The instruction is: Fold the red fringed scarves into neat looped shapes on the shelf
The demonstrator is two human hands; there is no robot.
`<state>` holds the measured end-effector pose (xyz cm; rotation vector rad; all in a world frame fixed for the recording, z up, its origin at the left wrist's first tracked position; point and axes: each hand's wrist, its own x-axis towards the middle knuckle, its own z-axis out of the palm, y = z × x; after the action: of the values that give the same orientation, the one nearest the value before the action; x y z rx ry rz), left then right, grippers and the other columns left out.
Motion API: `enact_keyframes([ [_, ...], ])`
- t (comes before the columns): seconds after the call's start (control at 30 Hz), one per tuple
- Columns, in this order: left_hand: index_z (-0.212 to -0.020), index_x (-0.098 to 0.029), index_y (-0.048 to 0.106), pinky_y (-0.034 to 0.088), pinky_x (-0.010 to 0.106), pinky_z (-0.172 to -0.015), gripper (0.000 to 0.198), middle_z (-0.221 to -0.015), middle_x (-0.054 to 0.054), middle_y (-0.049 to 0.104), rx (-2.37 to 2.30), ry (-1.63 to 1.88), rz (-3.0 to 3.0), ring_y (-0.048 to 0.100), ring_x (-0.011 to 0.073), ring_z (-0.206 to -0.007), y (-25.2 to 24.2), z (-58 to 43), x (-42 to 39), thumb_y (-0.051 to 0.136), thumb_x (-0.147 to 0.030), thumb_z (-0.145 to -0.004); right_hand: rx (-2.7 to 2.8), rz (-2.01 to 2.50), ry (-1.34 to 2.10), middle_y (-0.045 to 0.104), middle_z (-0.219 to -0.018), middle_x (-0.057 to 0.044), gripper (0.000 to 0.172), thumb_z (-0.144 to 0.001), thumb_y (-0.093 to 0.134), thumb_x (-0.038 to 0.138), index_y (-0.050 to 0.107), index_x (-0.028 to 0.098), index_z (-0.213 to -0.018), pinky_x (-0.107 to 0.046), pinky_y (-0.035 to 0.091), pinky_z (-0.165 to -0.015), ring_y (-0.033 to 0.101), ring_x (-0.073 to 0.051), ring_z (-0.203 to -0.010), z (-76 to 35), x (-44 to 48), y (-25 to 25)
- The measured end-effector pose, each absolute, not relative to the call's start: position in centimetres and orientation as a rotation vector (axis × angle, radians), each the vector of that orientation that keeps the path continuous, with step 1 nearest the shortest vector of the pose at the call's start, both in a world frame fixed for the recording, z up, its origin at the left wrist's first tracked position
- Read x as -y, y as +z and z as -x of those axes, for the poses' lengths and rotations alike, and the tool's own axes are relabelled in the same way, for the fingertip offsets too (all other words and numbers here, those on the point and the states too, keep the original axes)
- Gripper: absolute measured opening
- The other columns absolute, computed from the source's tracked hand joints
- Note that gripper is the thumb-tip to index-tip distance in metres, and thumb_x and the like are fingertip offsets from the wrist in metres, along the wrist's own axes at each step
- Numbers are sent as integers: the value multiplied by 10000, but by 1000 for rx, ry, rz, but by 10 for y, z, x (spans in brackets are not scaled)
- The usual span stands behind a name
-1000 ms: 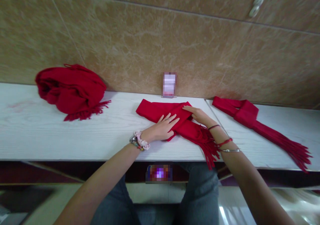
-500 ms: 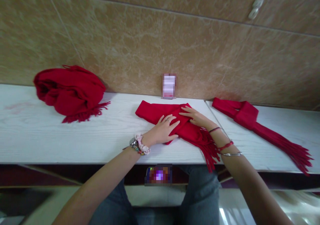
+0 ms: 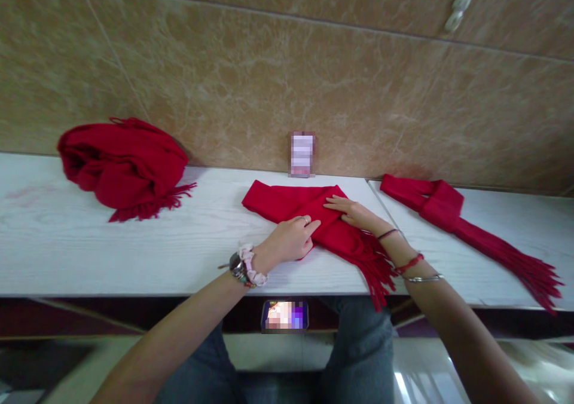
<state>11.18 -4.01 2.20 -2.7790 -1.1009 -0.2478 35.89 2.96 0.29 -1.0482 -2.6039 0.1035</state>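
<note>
A folded red scarf (image 3: 287,199) lies on the white table in front of me, its fringe trailing to the lower right. My left hand (image 3: 293,236) is at its near edge with the fingers curled in on the cloth; the fingertips are partly hidden. My right hand (image 3: 352,211) rests flat on the upper right of the same scarf, fingers stretched out and holding nothing.
A heaped red scarf (image 3: 125,165) sits at the left by the wall. Another folded scarf (image 3: 442,210) lies at the right. A blurred upright card-like object (image 3: 302,154) leans on the tiled wall. Below the table edge (image 3: 134,290) is a lit phone (image 3: 285,316).
My left hand has gone from spread fingers lying on the scarf to curled fingers at its near edge. My right hand has hardly moved.
</note>
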Motion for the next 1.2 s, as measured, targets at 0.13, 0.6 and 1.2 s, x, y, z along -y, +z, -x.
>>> enact_keyframes([
  [0.13,-1281,-143,459,497,322,-793,456,-1161,136,544,1133,-210,2730,549,249,-1045,23,-116,44,496,-290,-851,2597,1038,103,469,-1372,-92,638,-673,410,-24,547,179,-1263,-445,321,-1078,389,-222,-1290,-358,-28,6],
  [0.6,-1189,-134,471,531,291,-638,356,-1073,146,564,1404,-121,2538,622,230,-905,26,-135,57,368,-39,-861,2526,995,124,536,-1319,-49,660,-639,431,-25,567,227,-1233,-466,343,-1068,421,-215,-1272,-355,-25,8],
  [1.2,-1051,-124,578,504,326,-808,239,-1063,117,590,1199,-243,2850,594,212,-950,35,-115,61,427,-223,-895,2520,1098,262,611,-1224,1,546,-653,421,-2,681,251,-1061,-406,385,-1048,509,-201,-1196,-367,-22,14],
])
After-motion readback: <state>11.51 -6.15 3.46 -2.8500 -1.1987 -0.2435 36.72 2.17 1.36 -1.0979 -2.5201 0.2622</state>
